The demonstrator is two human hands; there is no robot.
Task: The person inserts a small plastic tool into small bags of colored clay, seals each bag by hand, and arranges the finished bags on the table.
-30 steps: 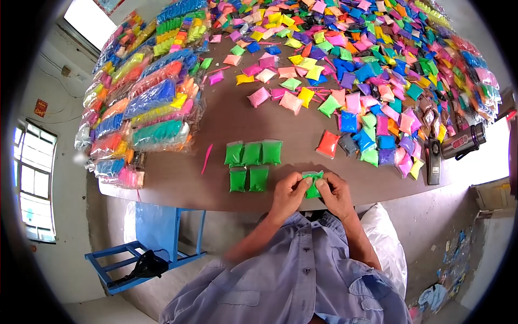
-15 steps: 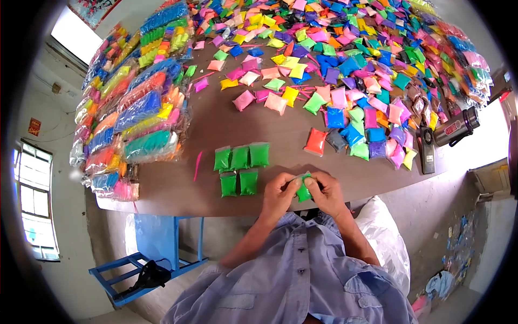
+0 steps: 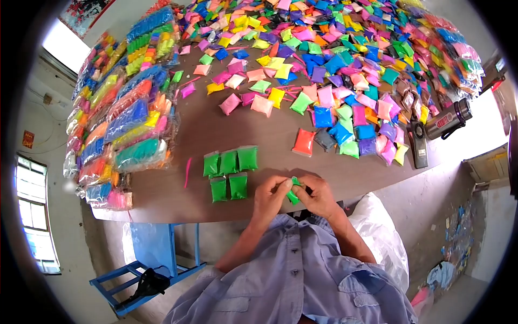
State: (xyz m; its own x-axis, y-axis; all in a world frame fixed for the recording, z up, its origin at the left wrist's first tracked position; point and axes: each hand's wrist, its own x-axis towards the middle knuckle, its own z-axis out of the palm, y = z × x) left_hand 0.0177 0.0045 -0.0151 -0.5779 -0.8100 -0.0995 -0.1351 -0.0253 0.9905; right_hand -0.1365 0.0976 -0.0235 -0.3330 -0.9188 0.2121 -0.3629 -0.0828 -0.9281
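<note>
Here are your fingers, both sets closed down in a tight pinch: your left hand (image 3: pixel 270 197) and your right hand (image 3: pixel 317 198) share one small green packet (image 3: pixel 293 195), thumbs pressing its face, much of it hidden by your grip. It's above the near edge of the brown table (image 3: pixel 189 201), right in front of your shirt (image 3: pixel 291 259). Just to your left lie five green packets (image 3: pixel 229 162), three in the far row, two in the near one, and no writing you can read on them. Beyond those, a pink strip (image 3: pixel 188 173); ahead of your right hand, a red packet (image 3: pixel 304 142) beside the mixed colours. Over on your right, a long dark object (image 3: pixel 418 144) sits by a metal flask (image 3: pixel 449 120) with a red label, its lettering too small to make out. Loose packets (image 3: pixel 334 62) crowd the far side, bagged bundles (image 3: pixel 127 116) stack up on the left, and on the wall a red notice (image 3: pixel 28 139) carries marks you can't read.
</note>
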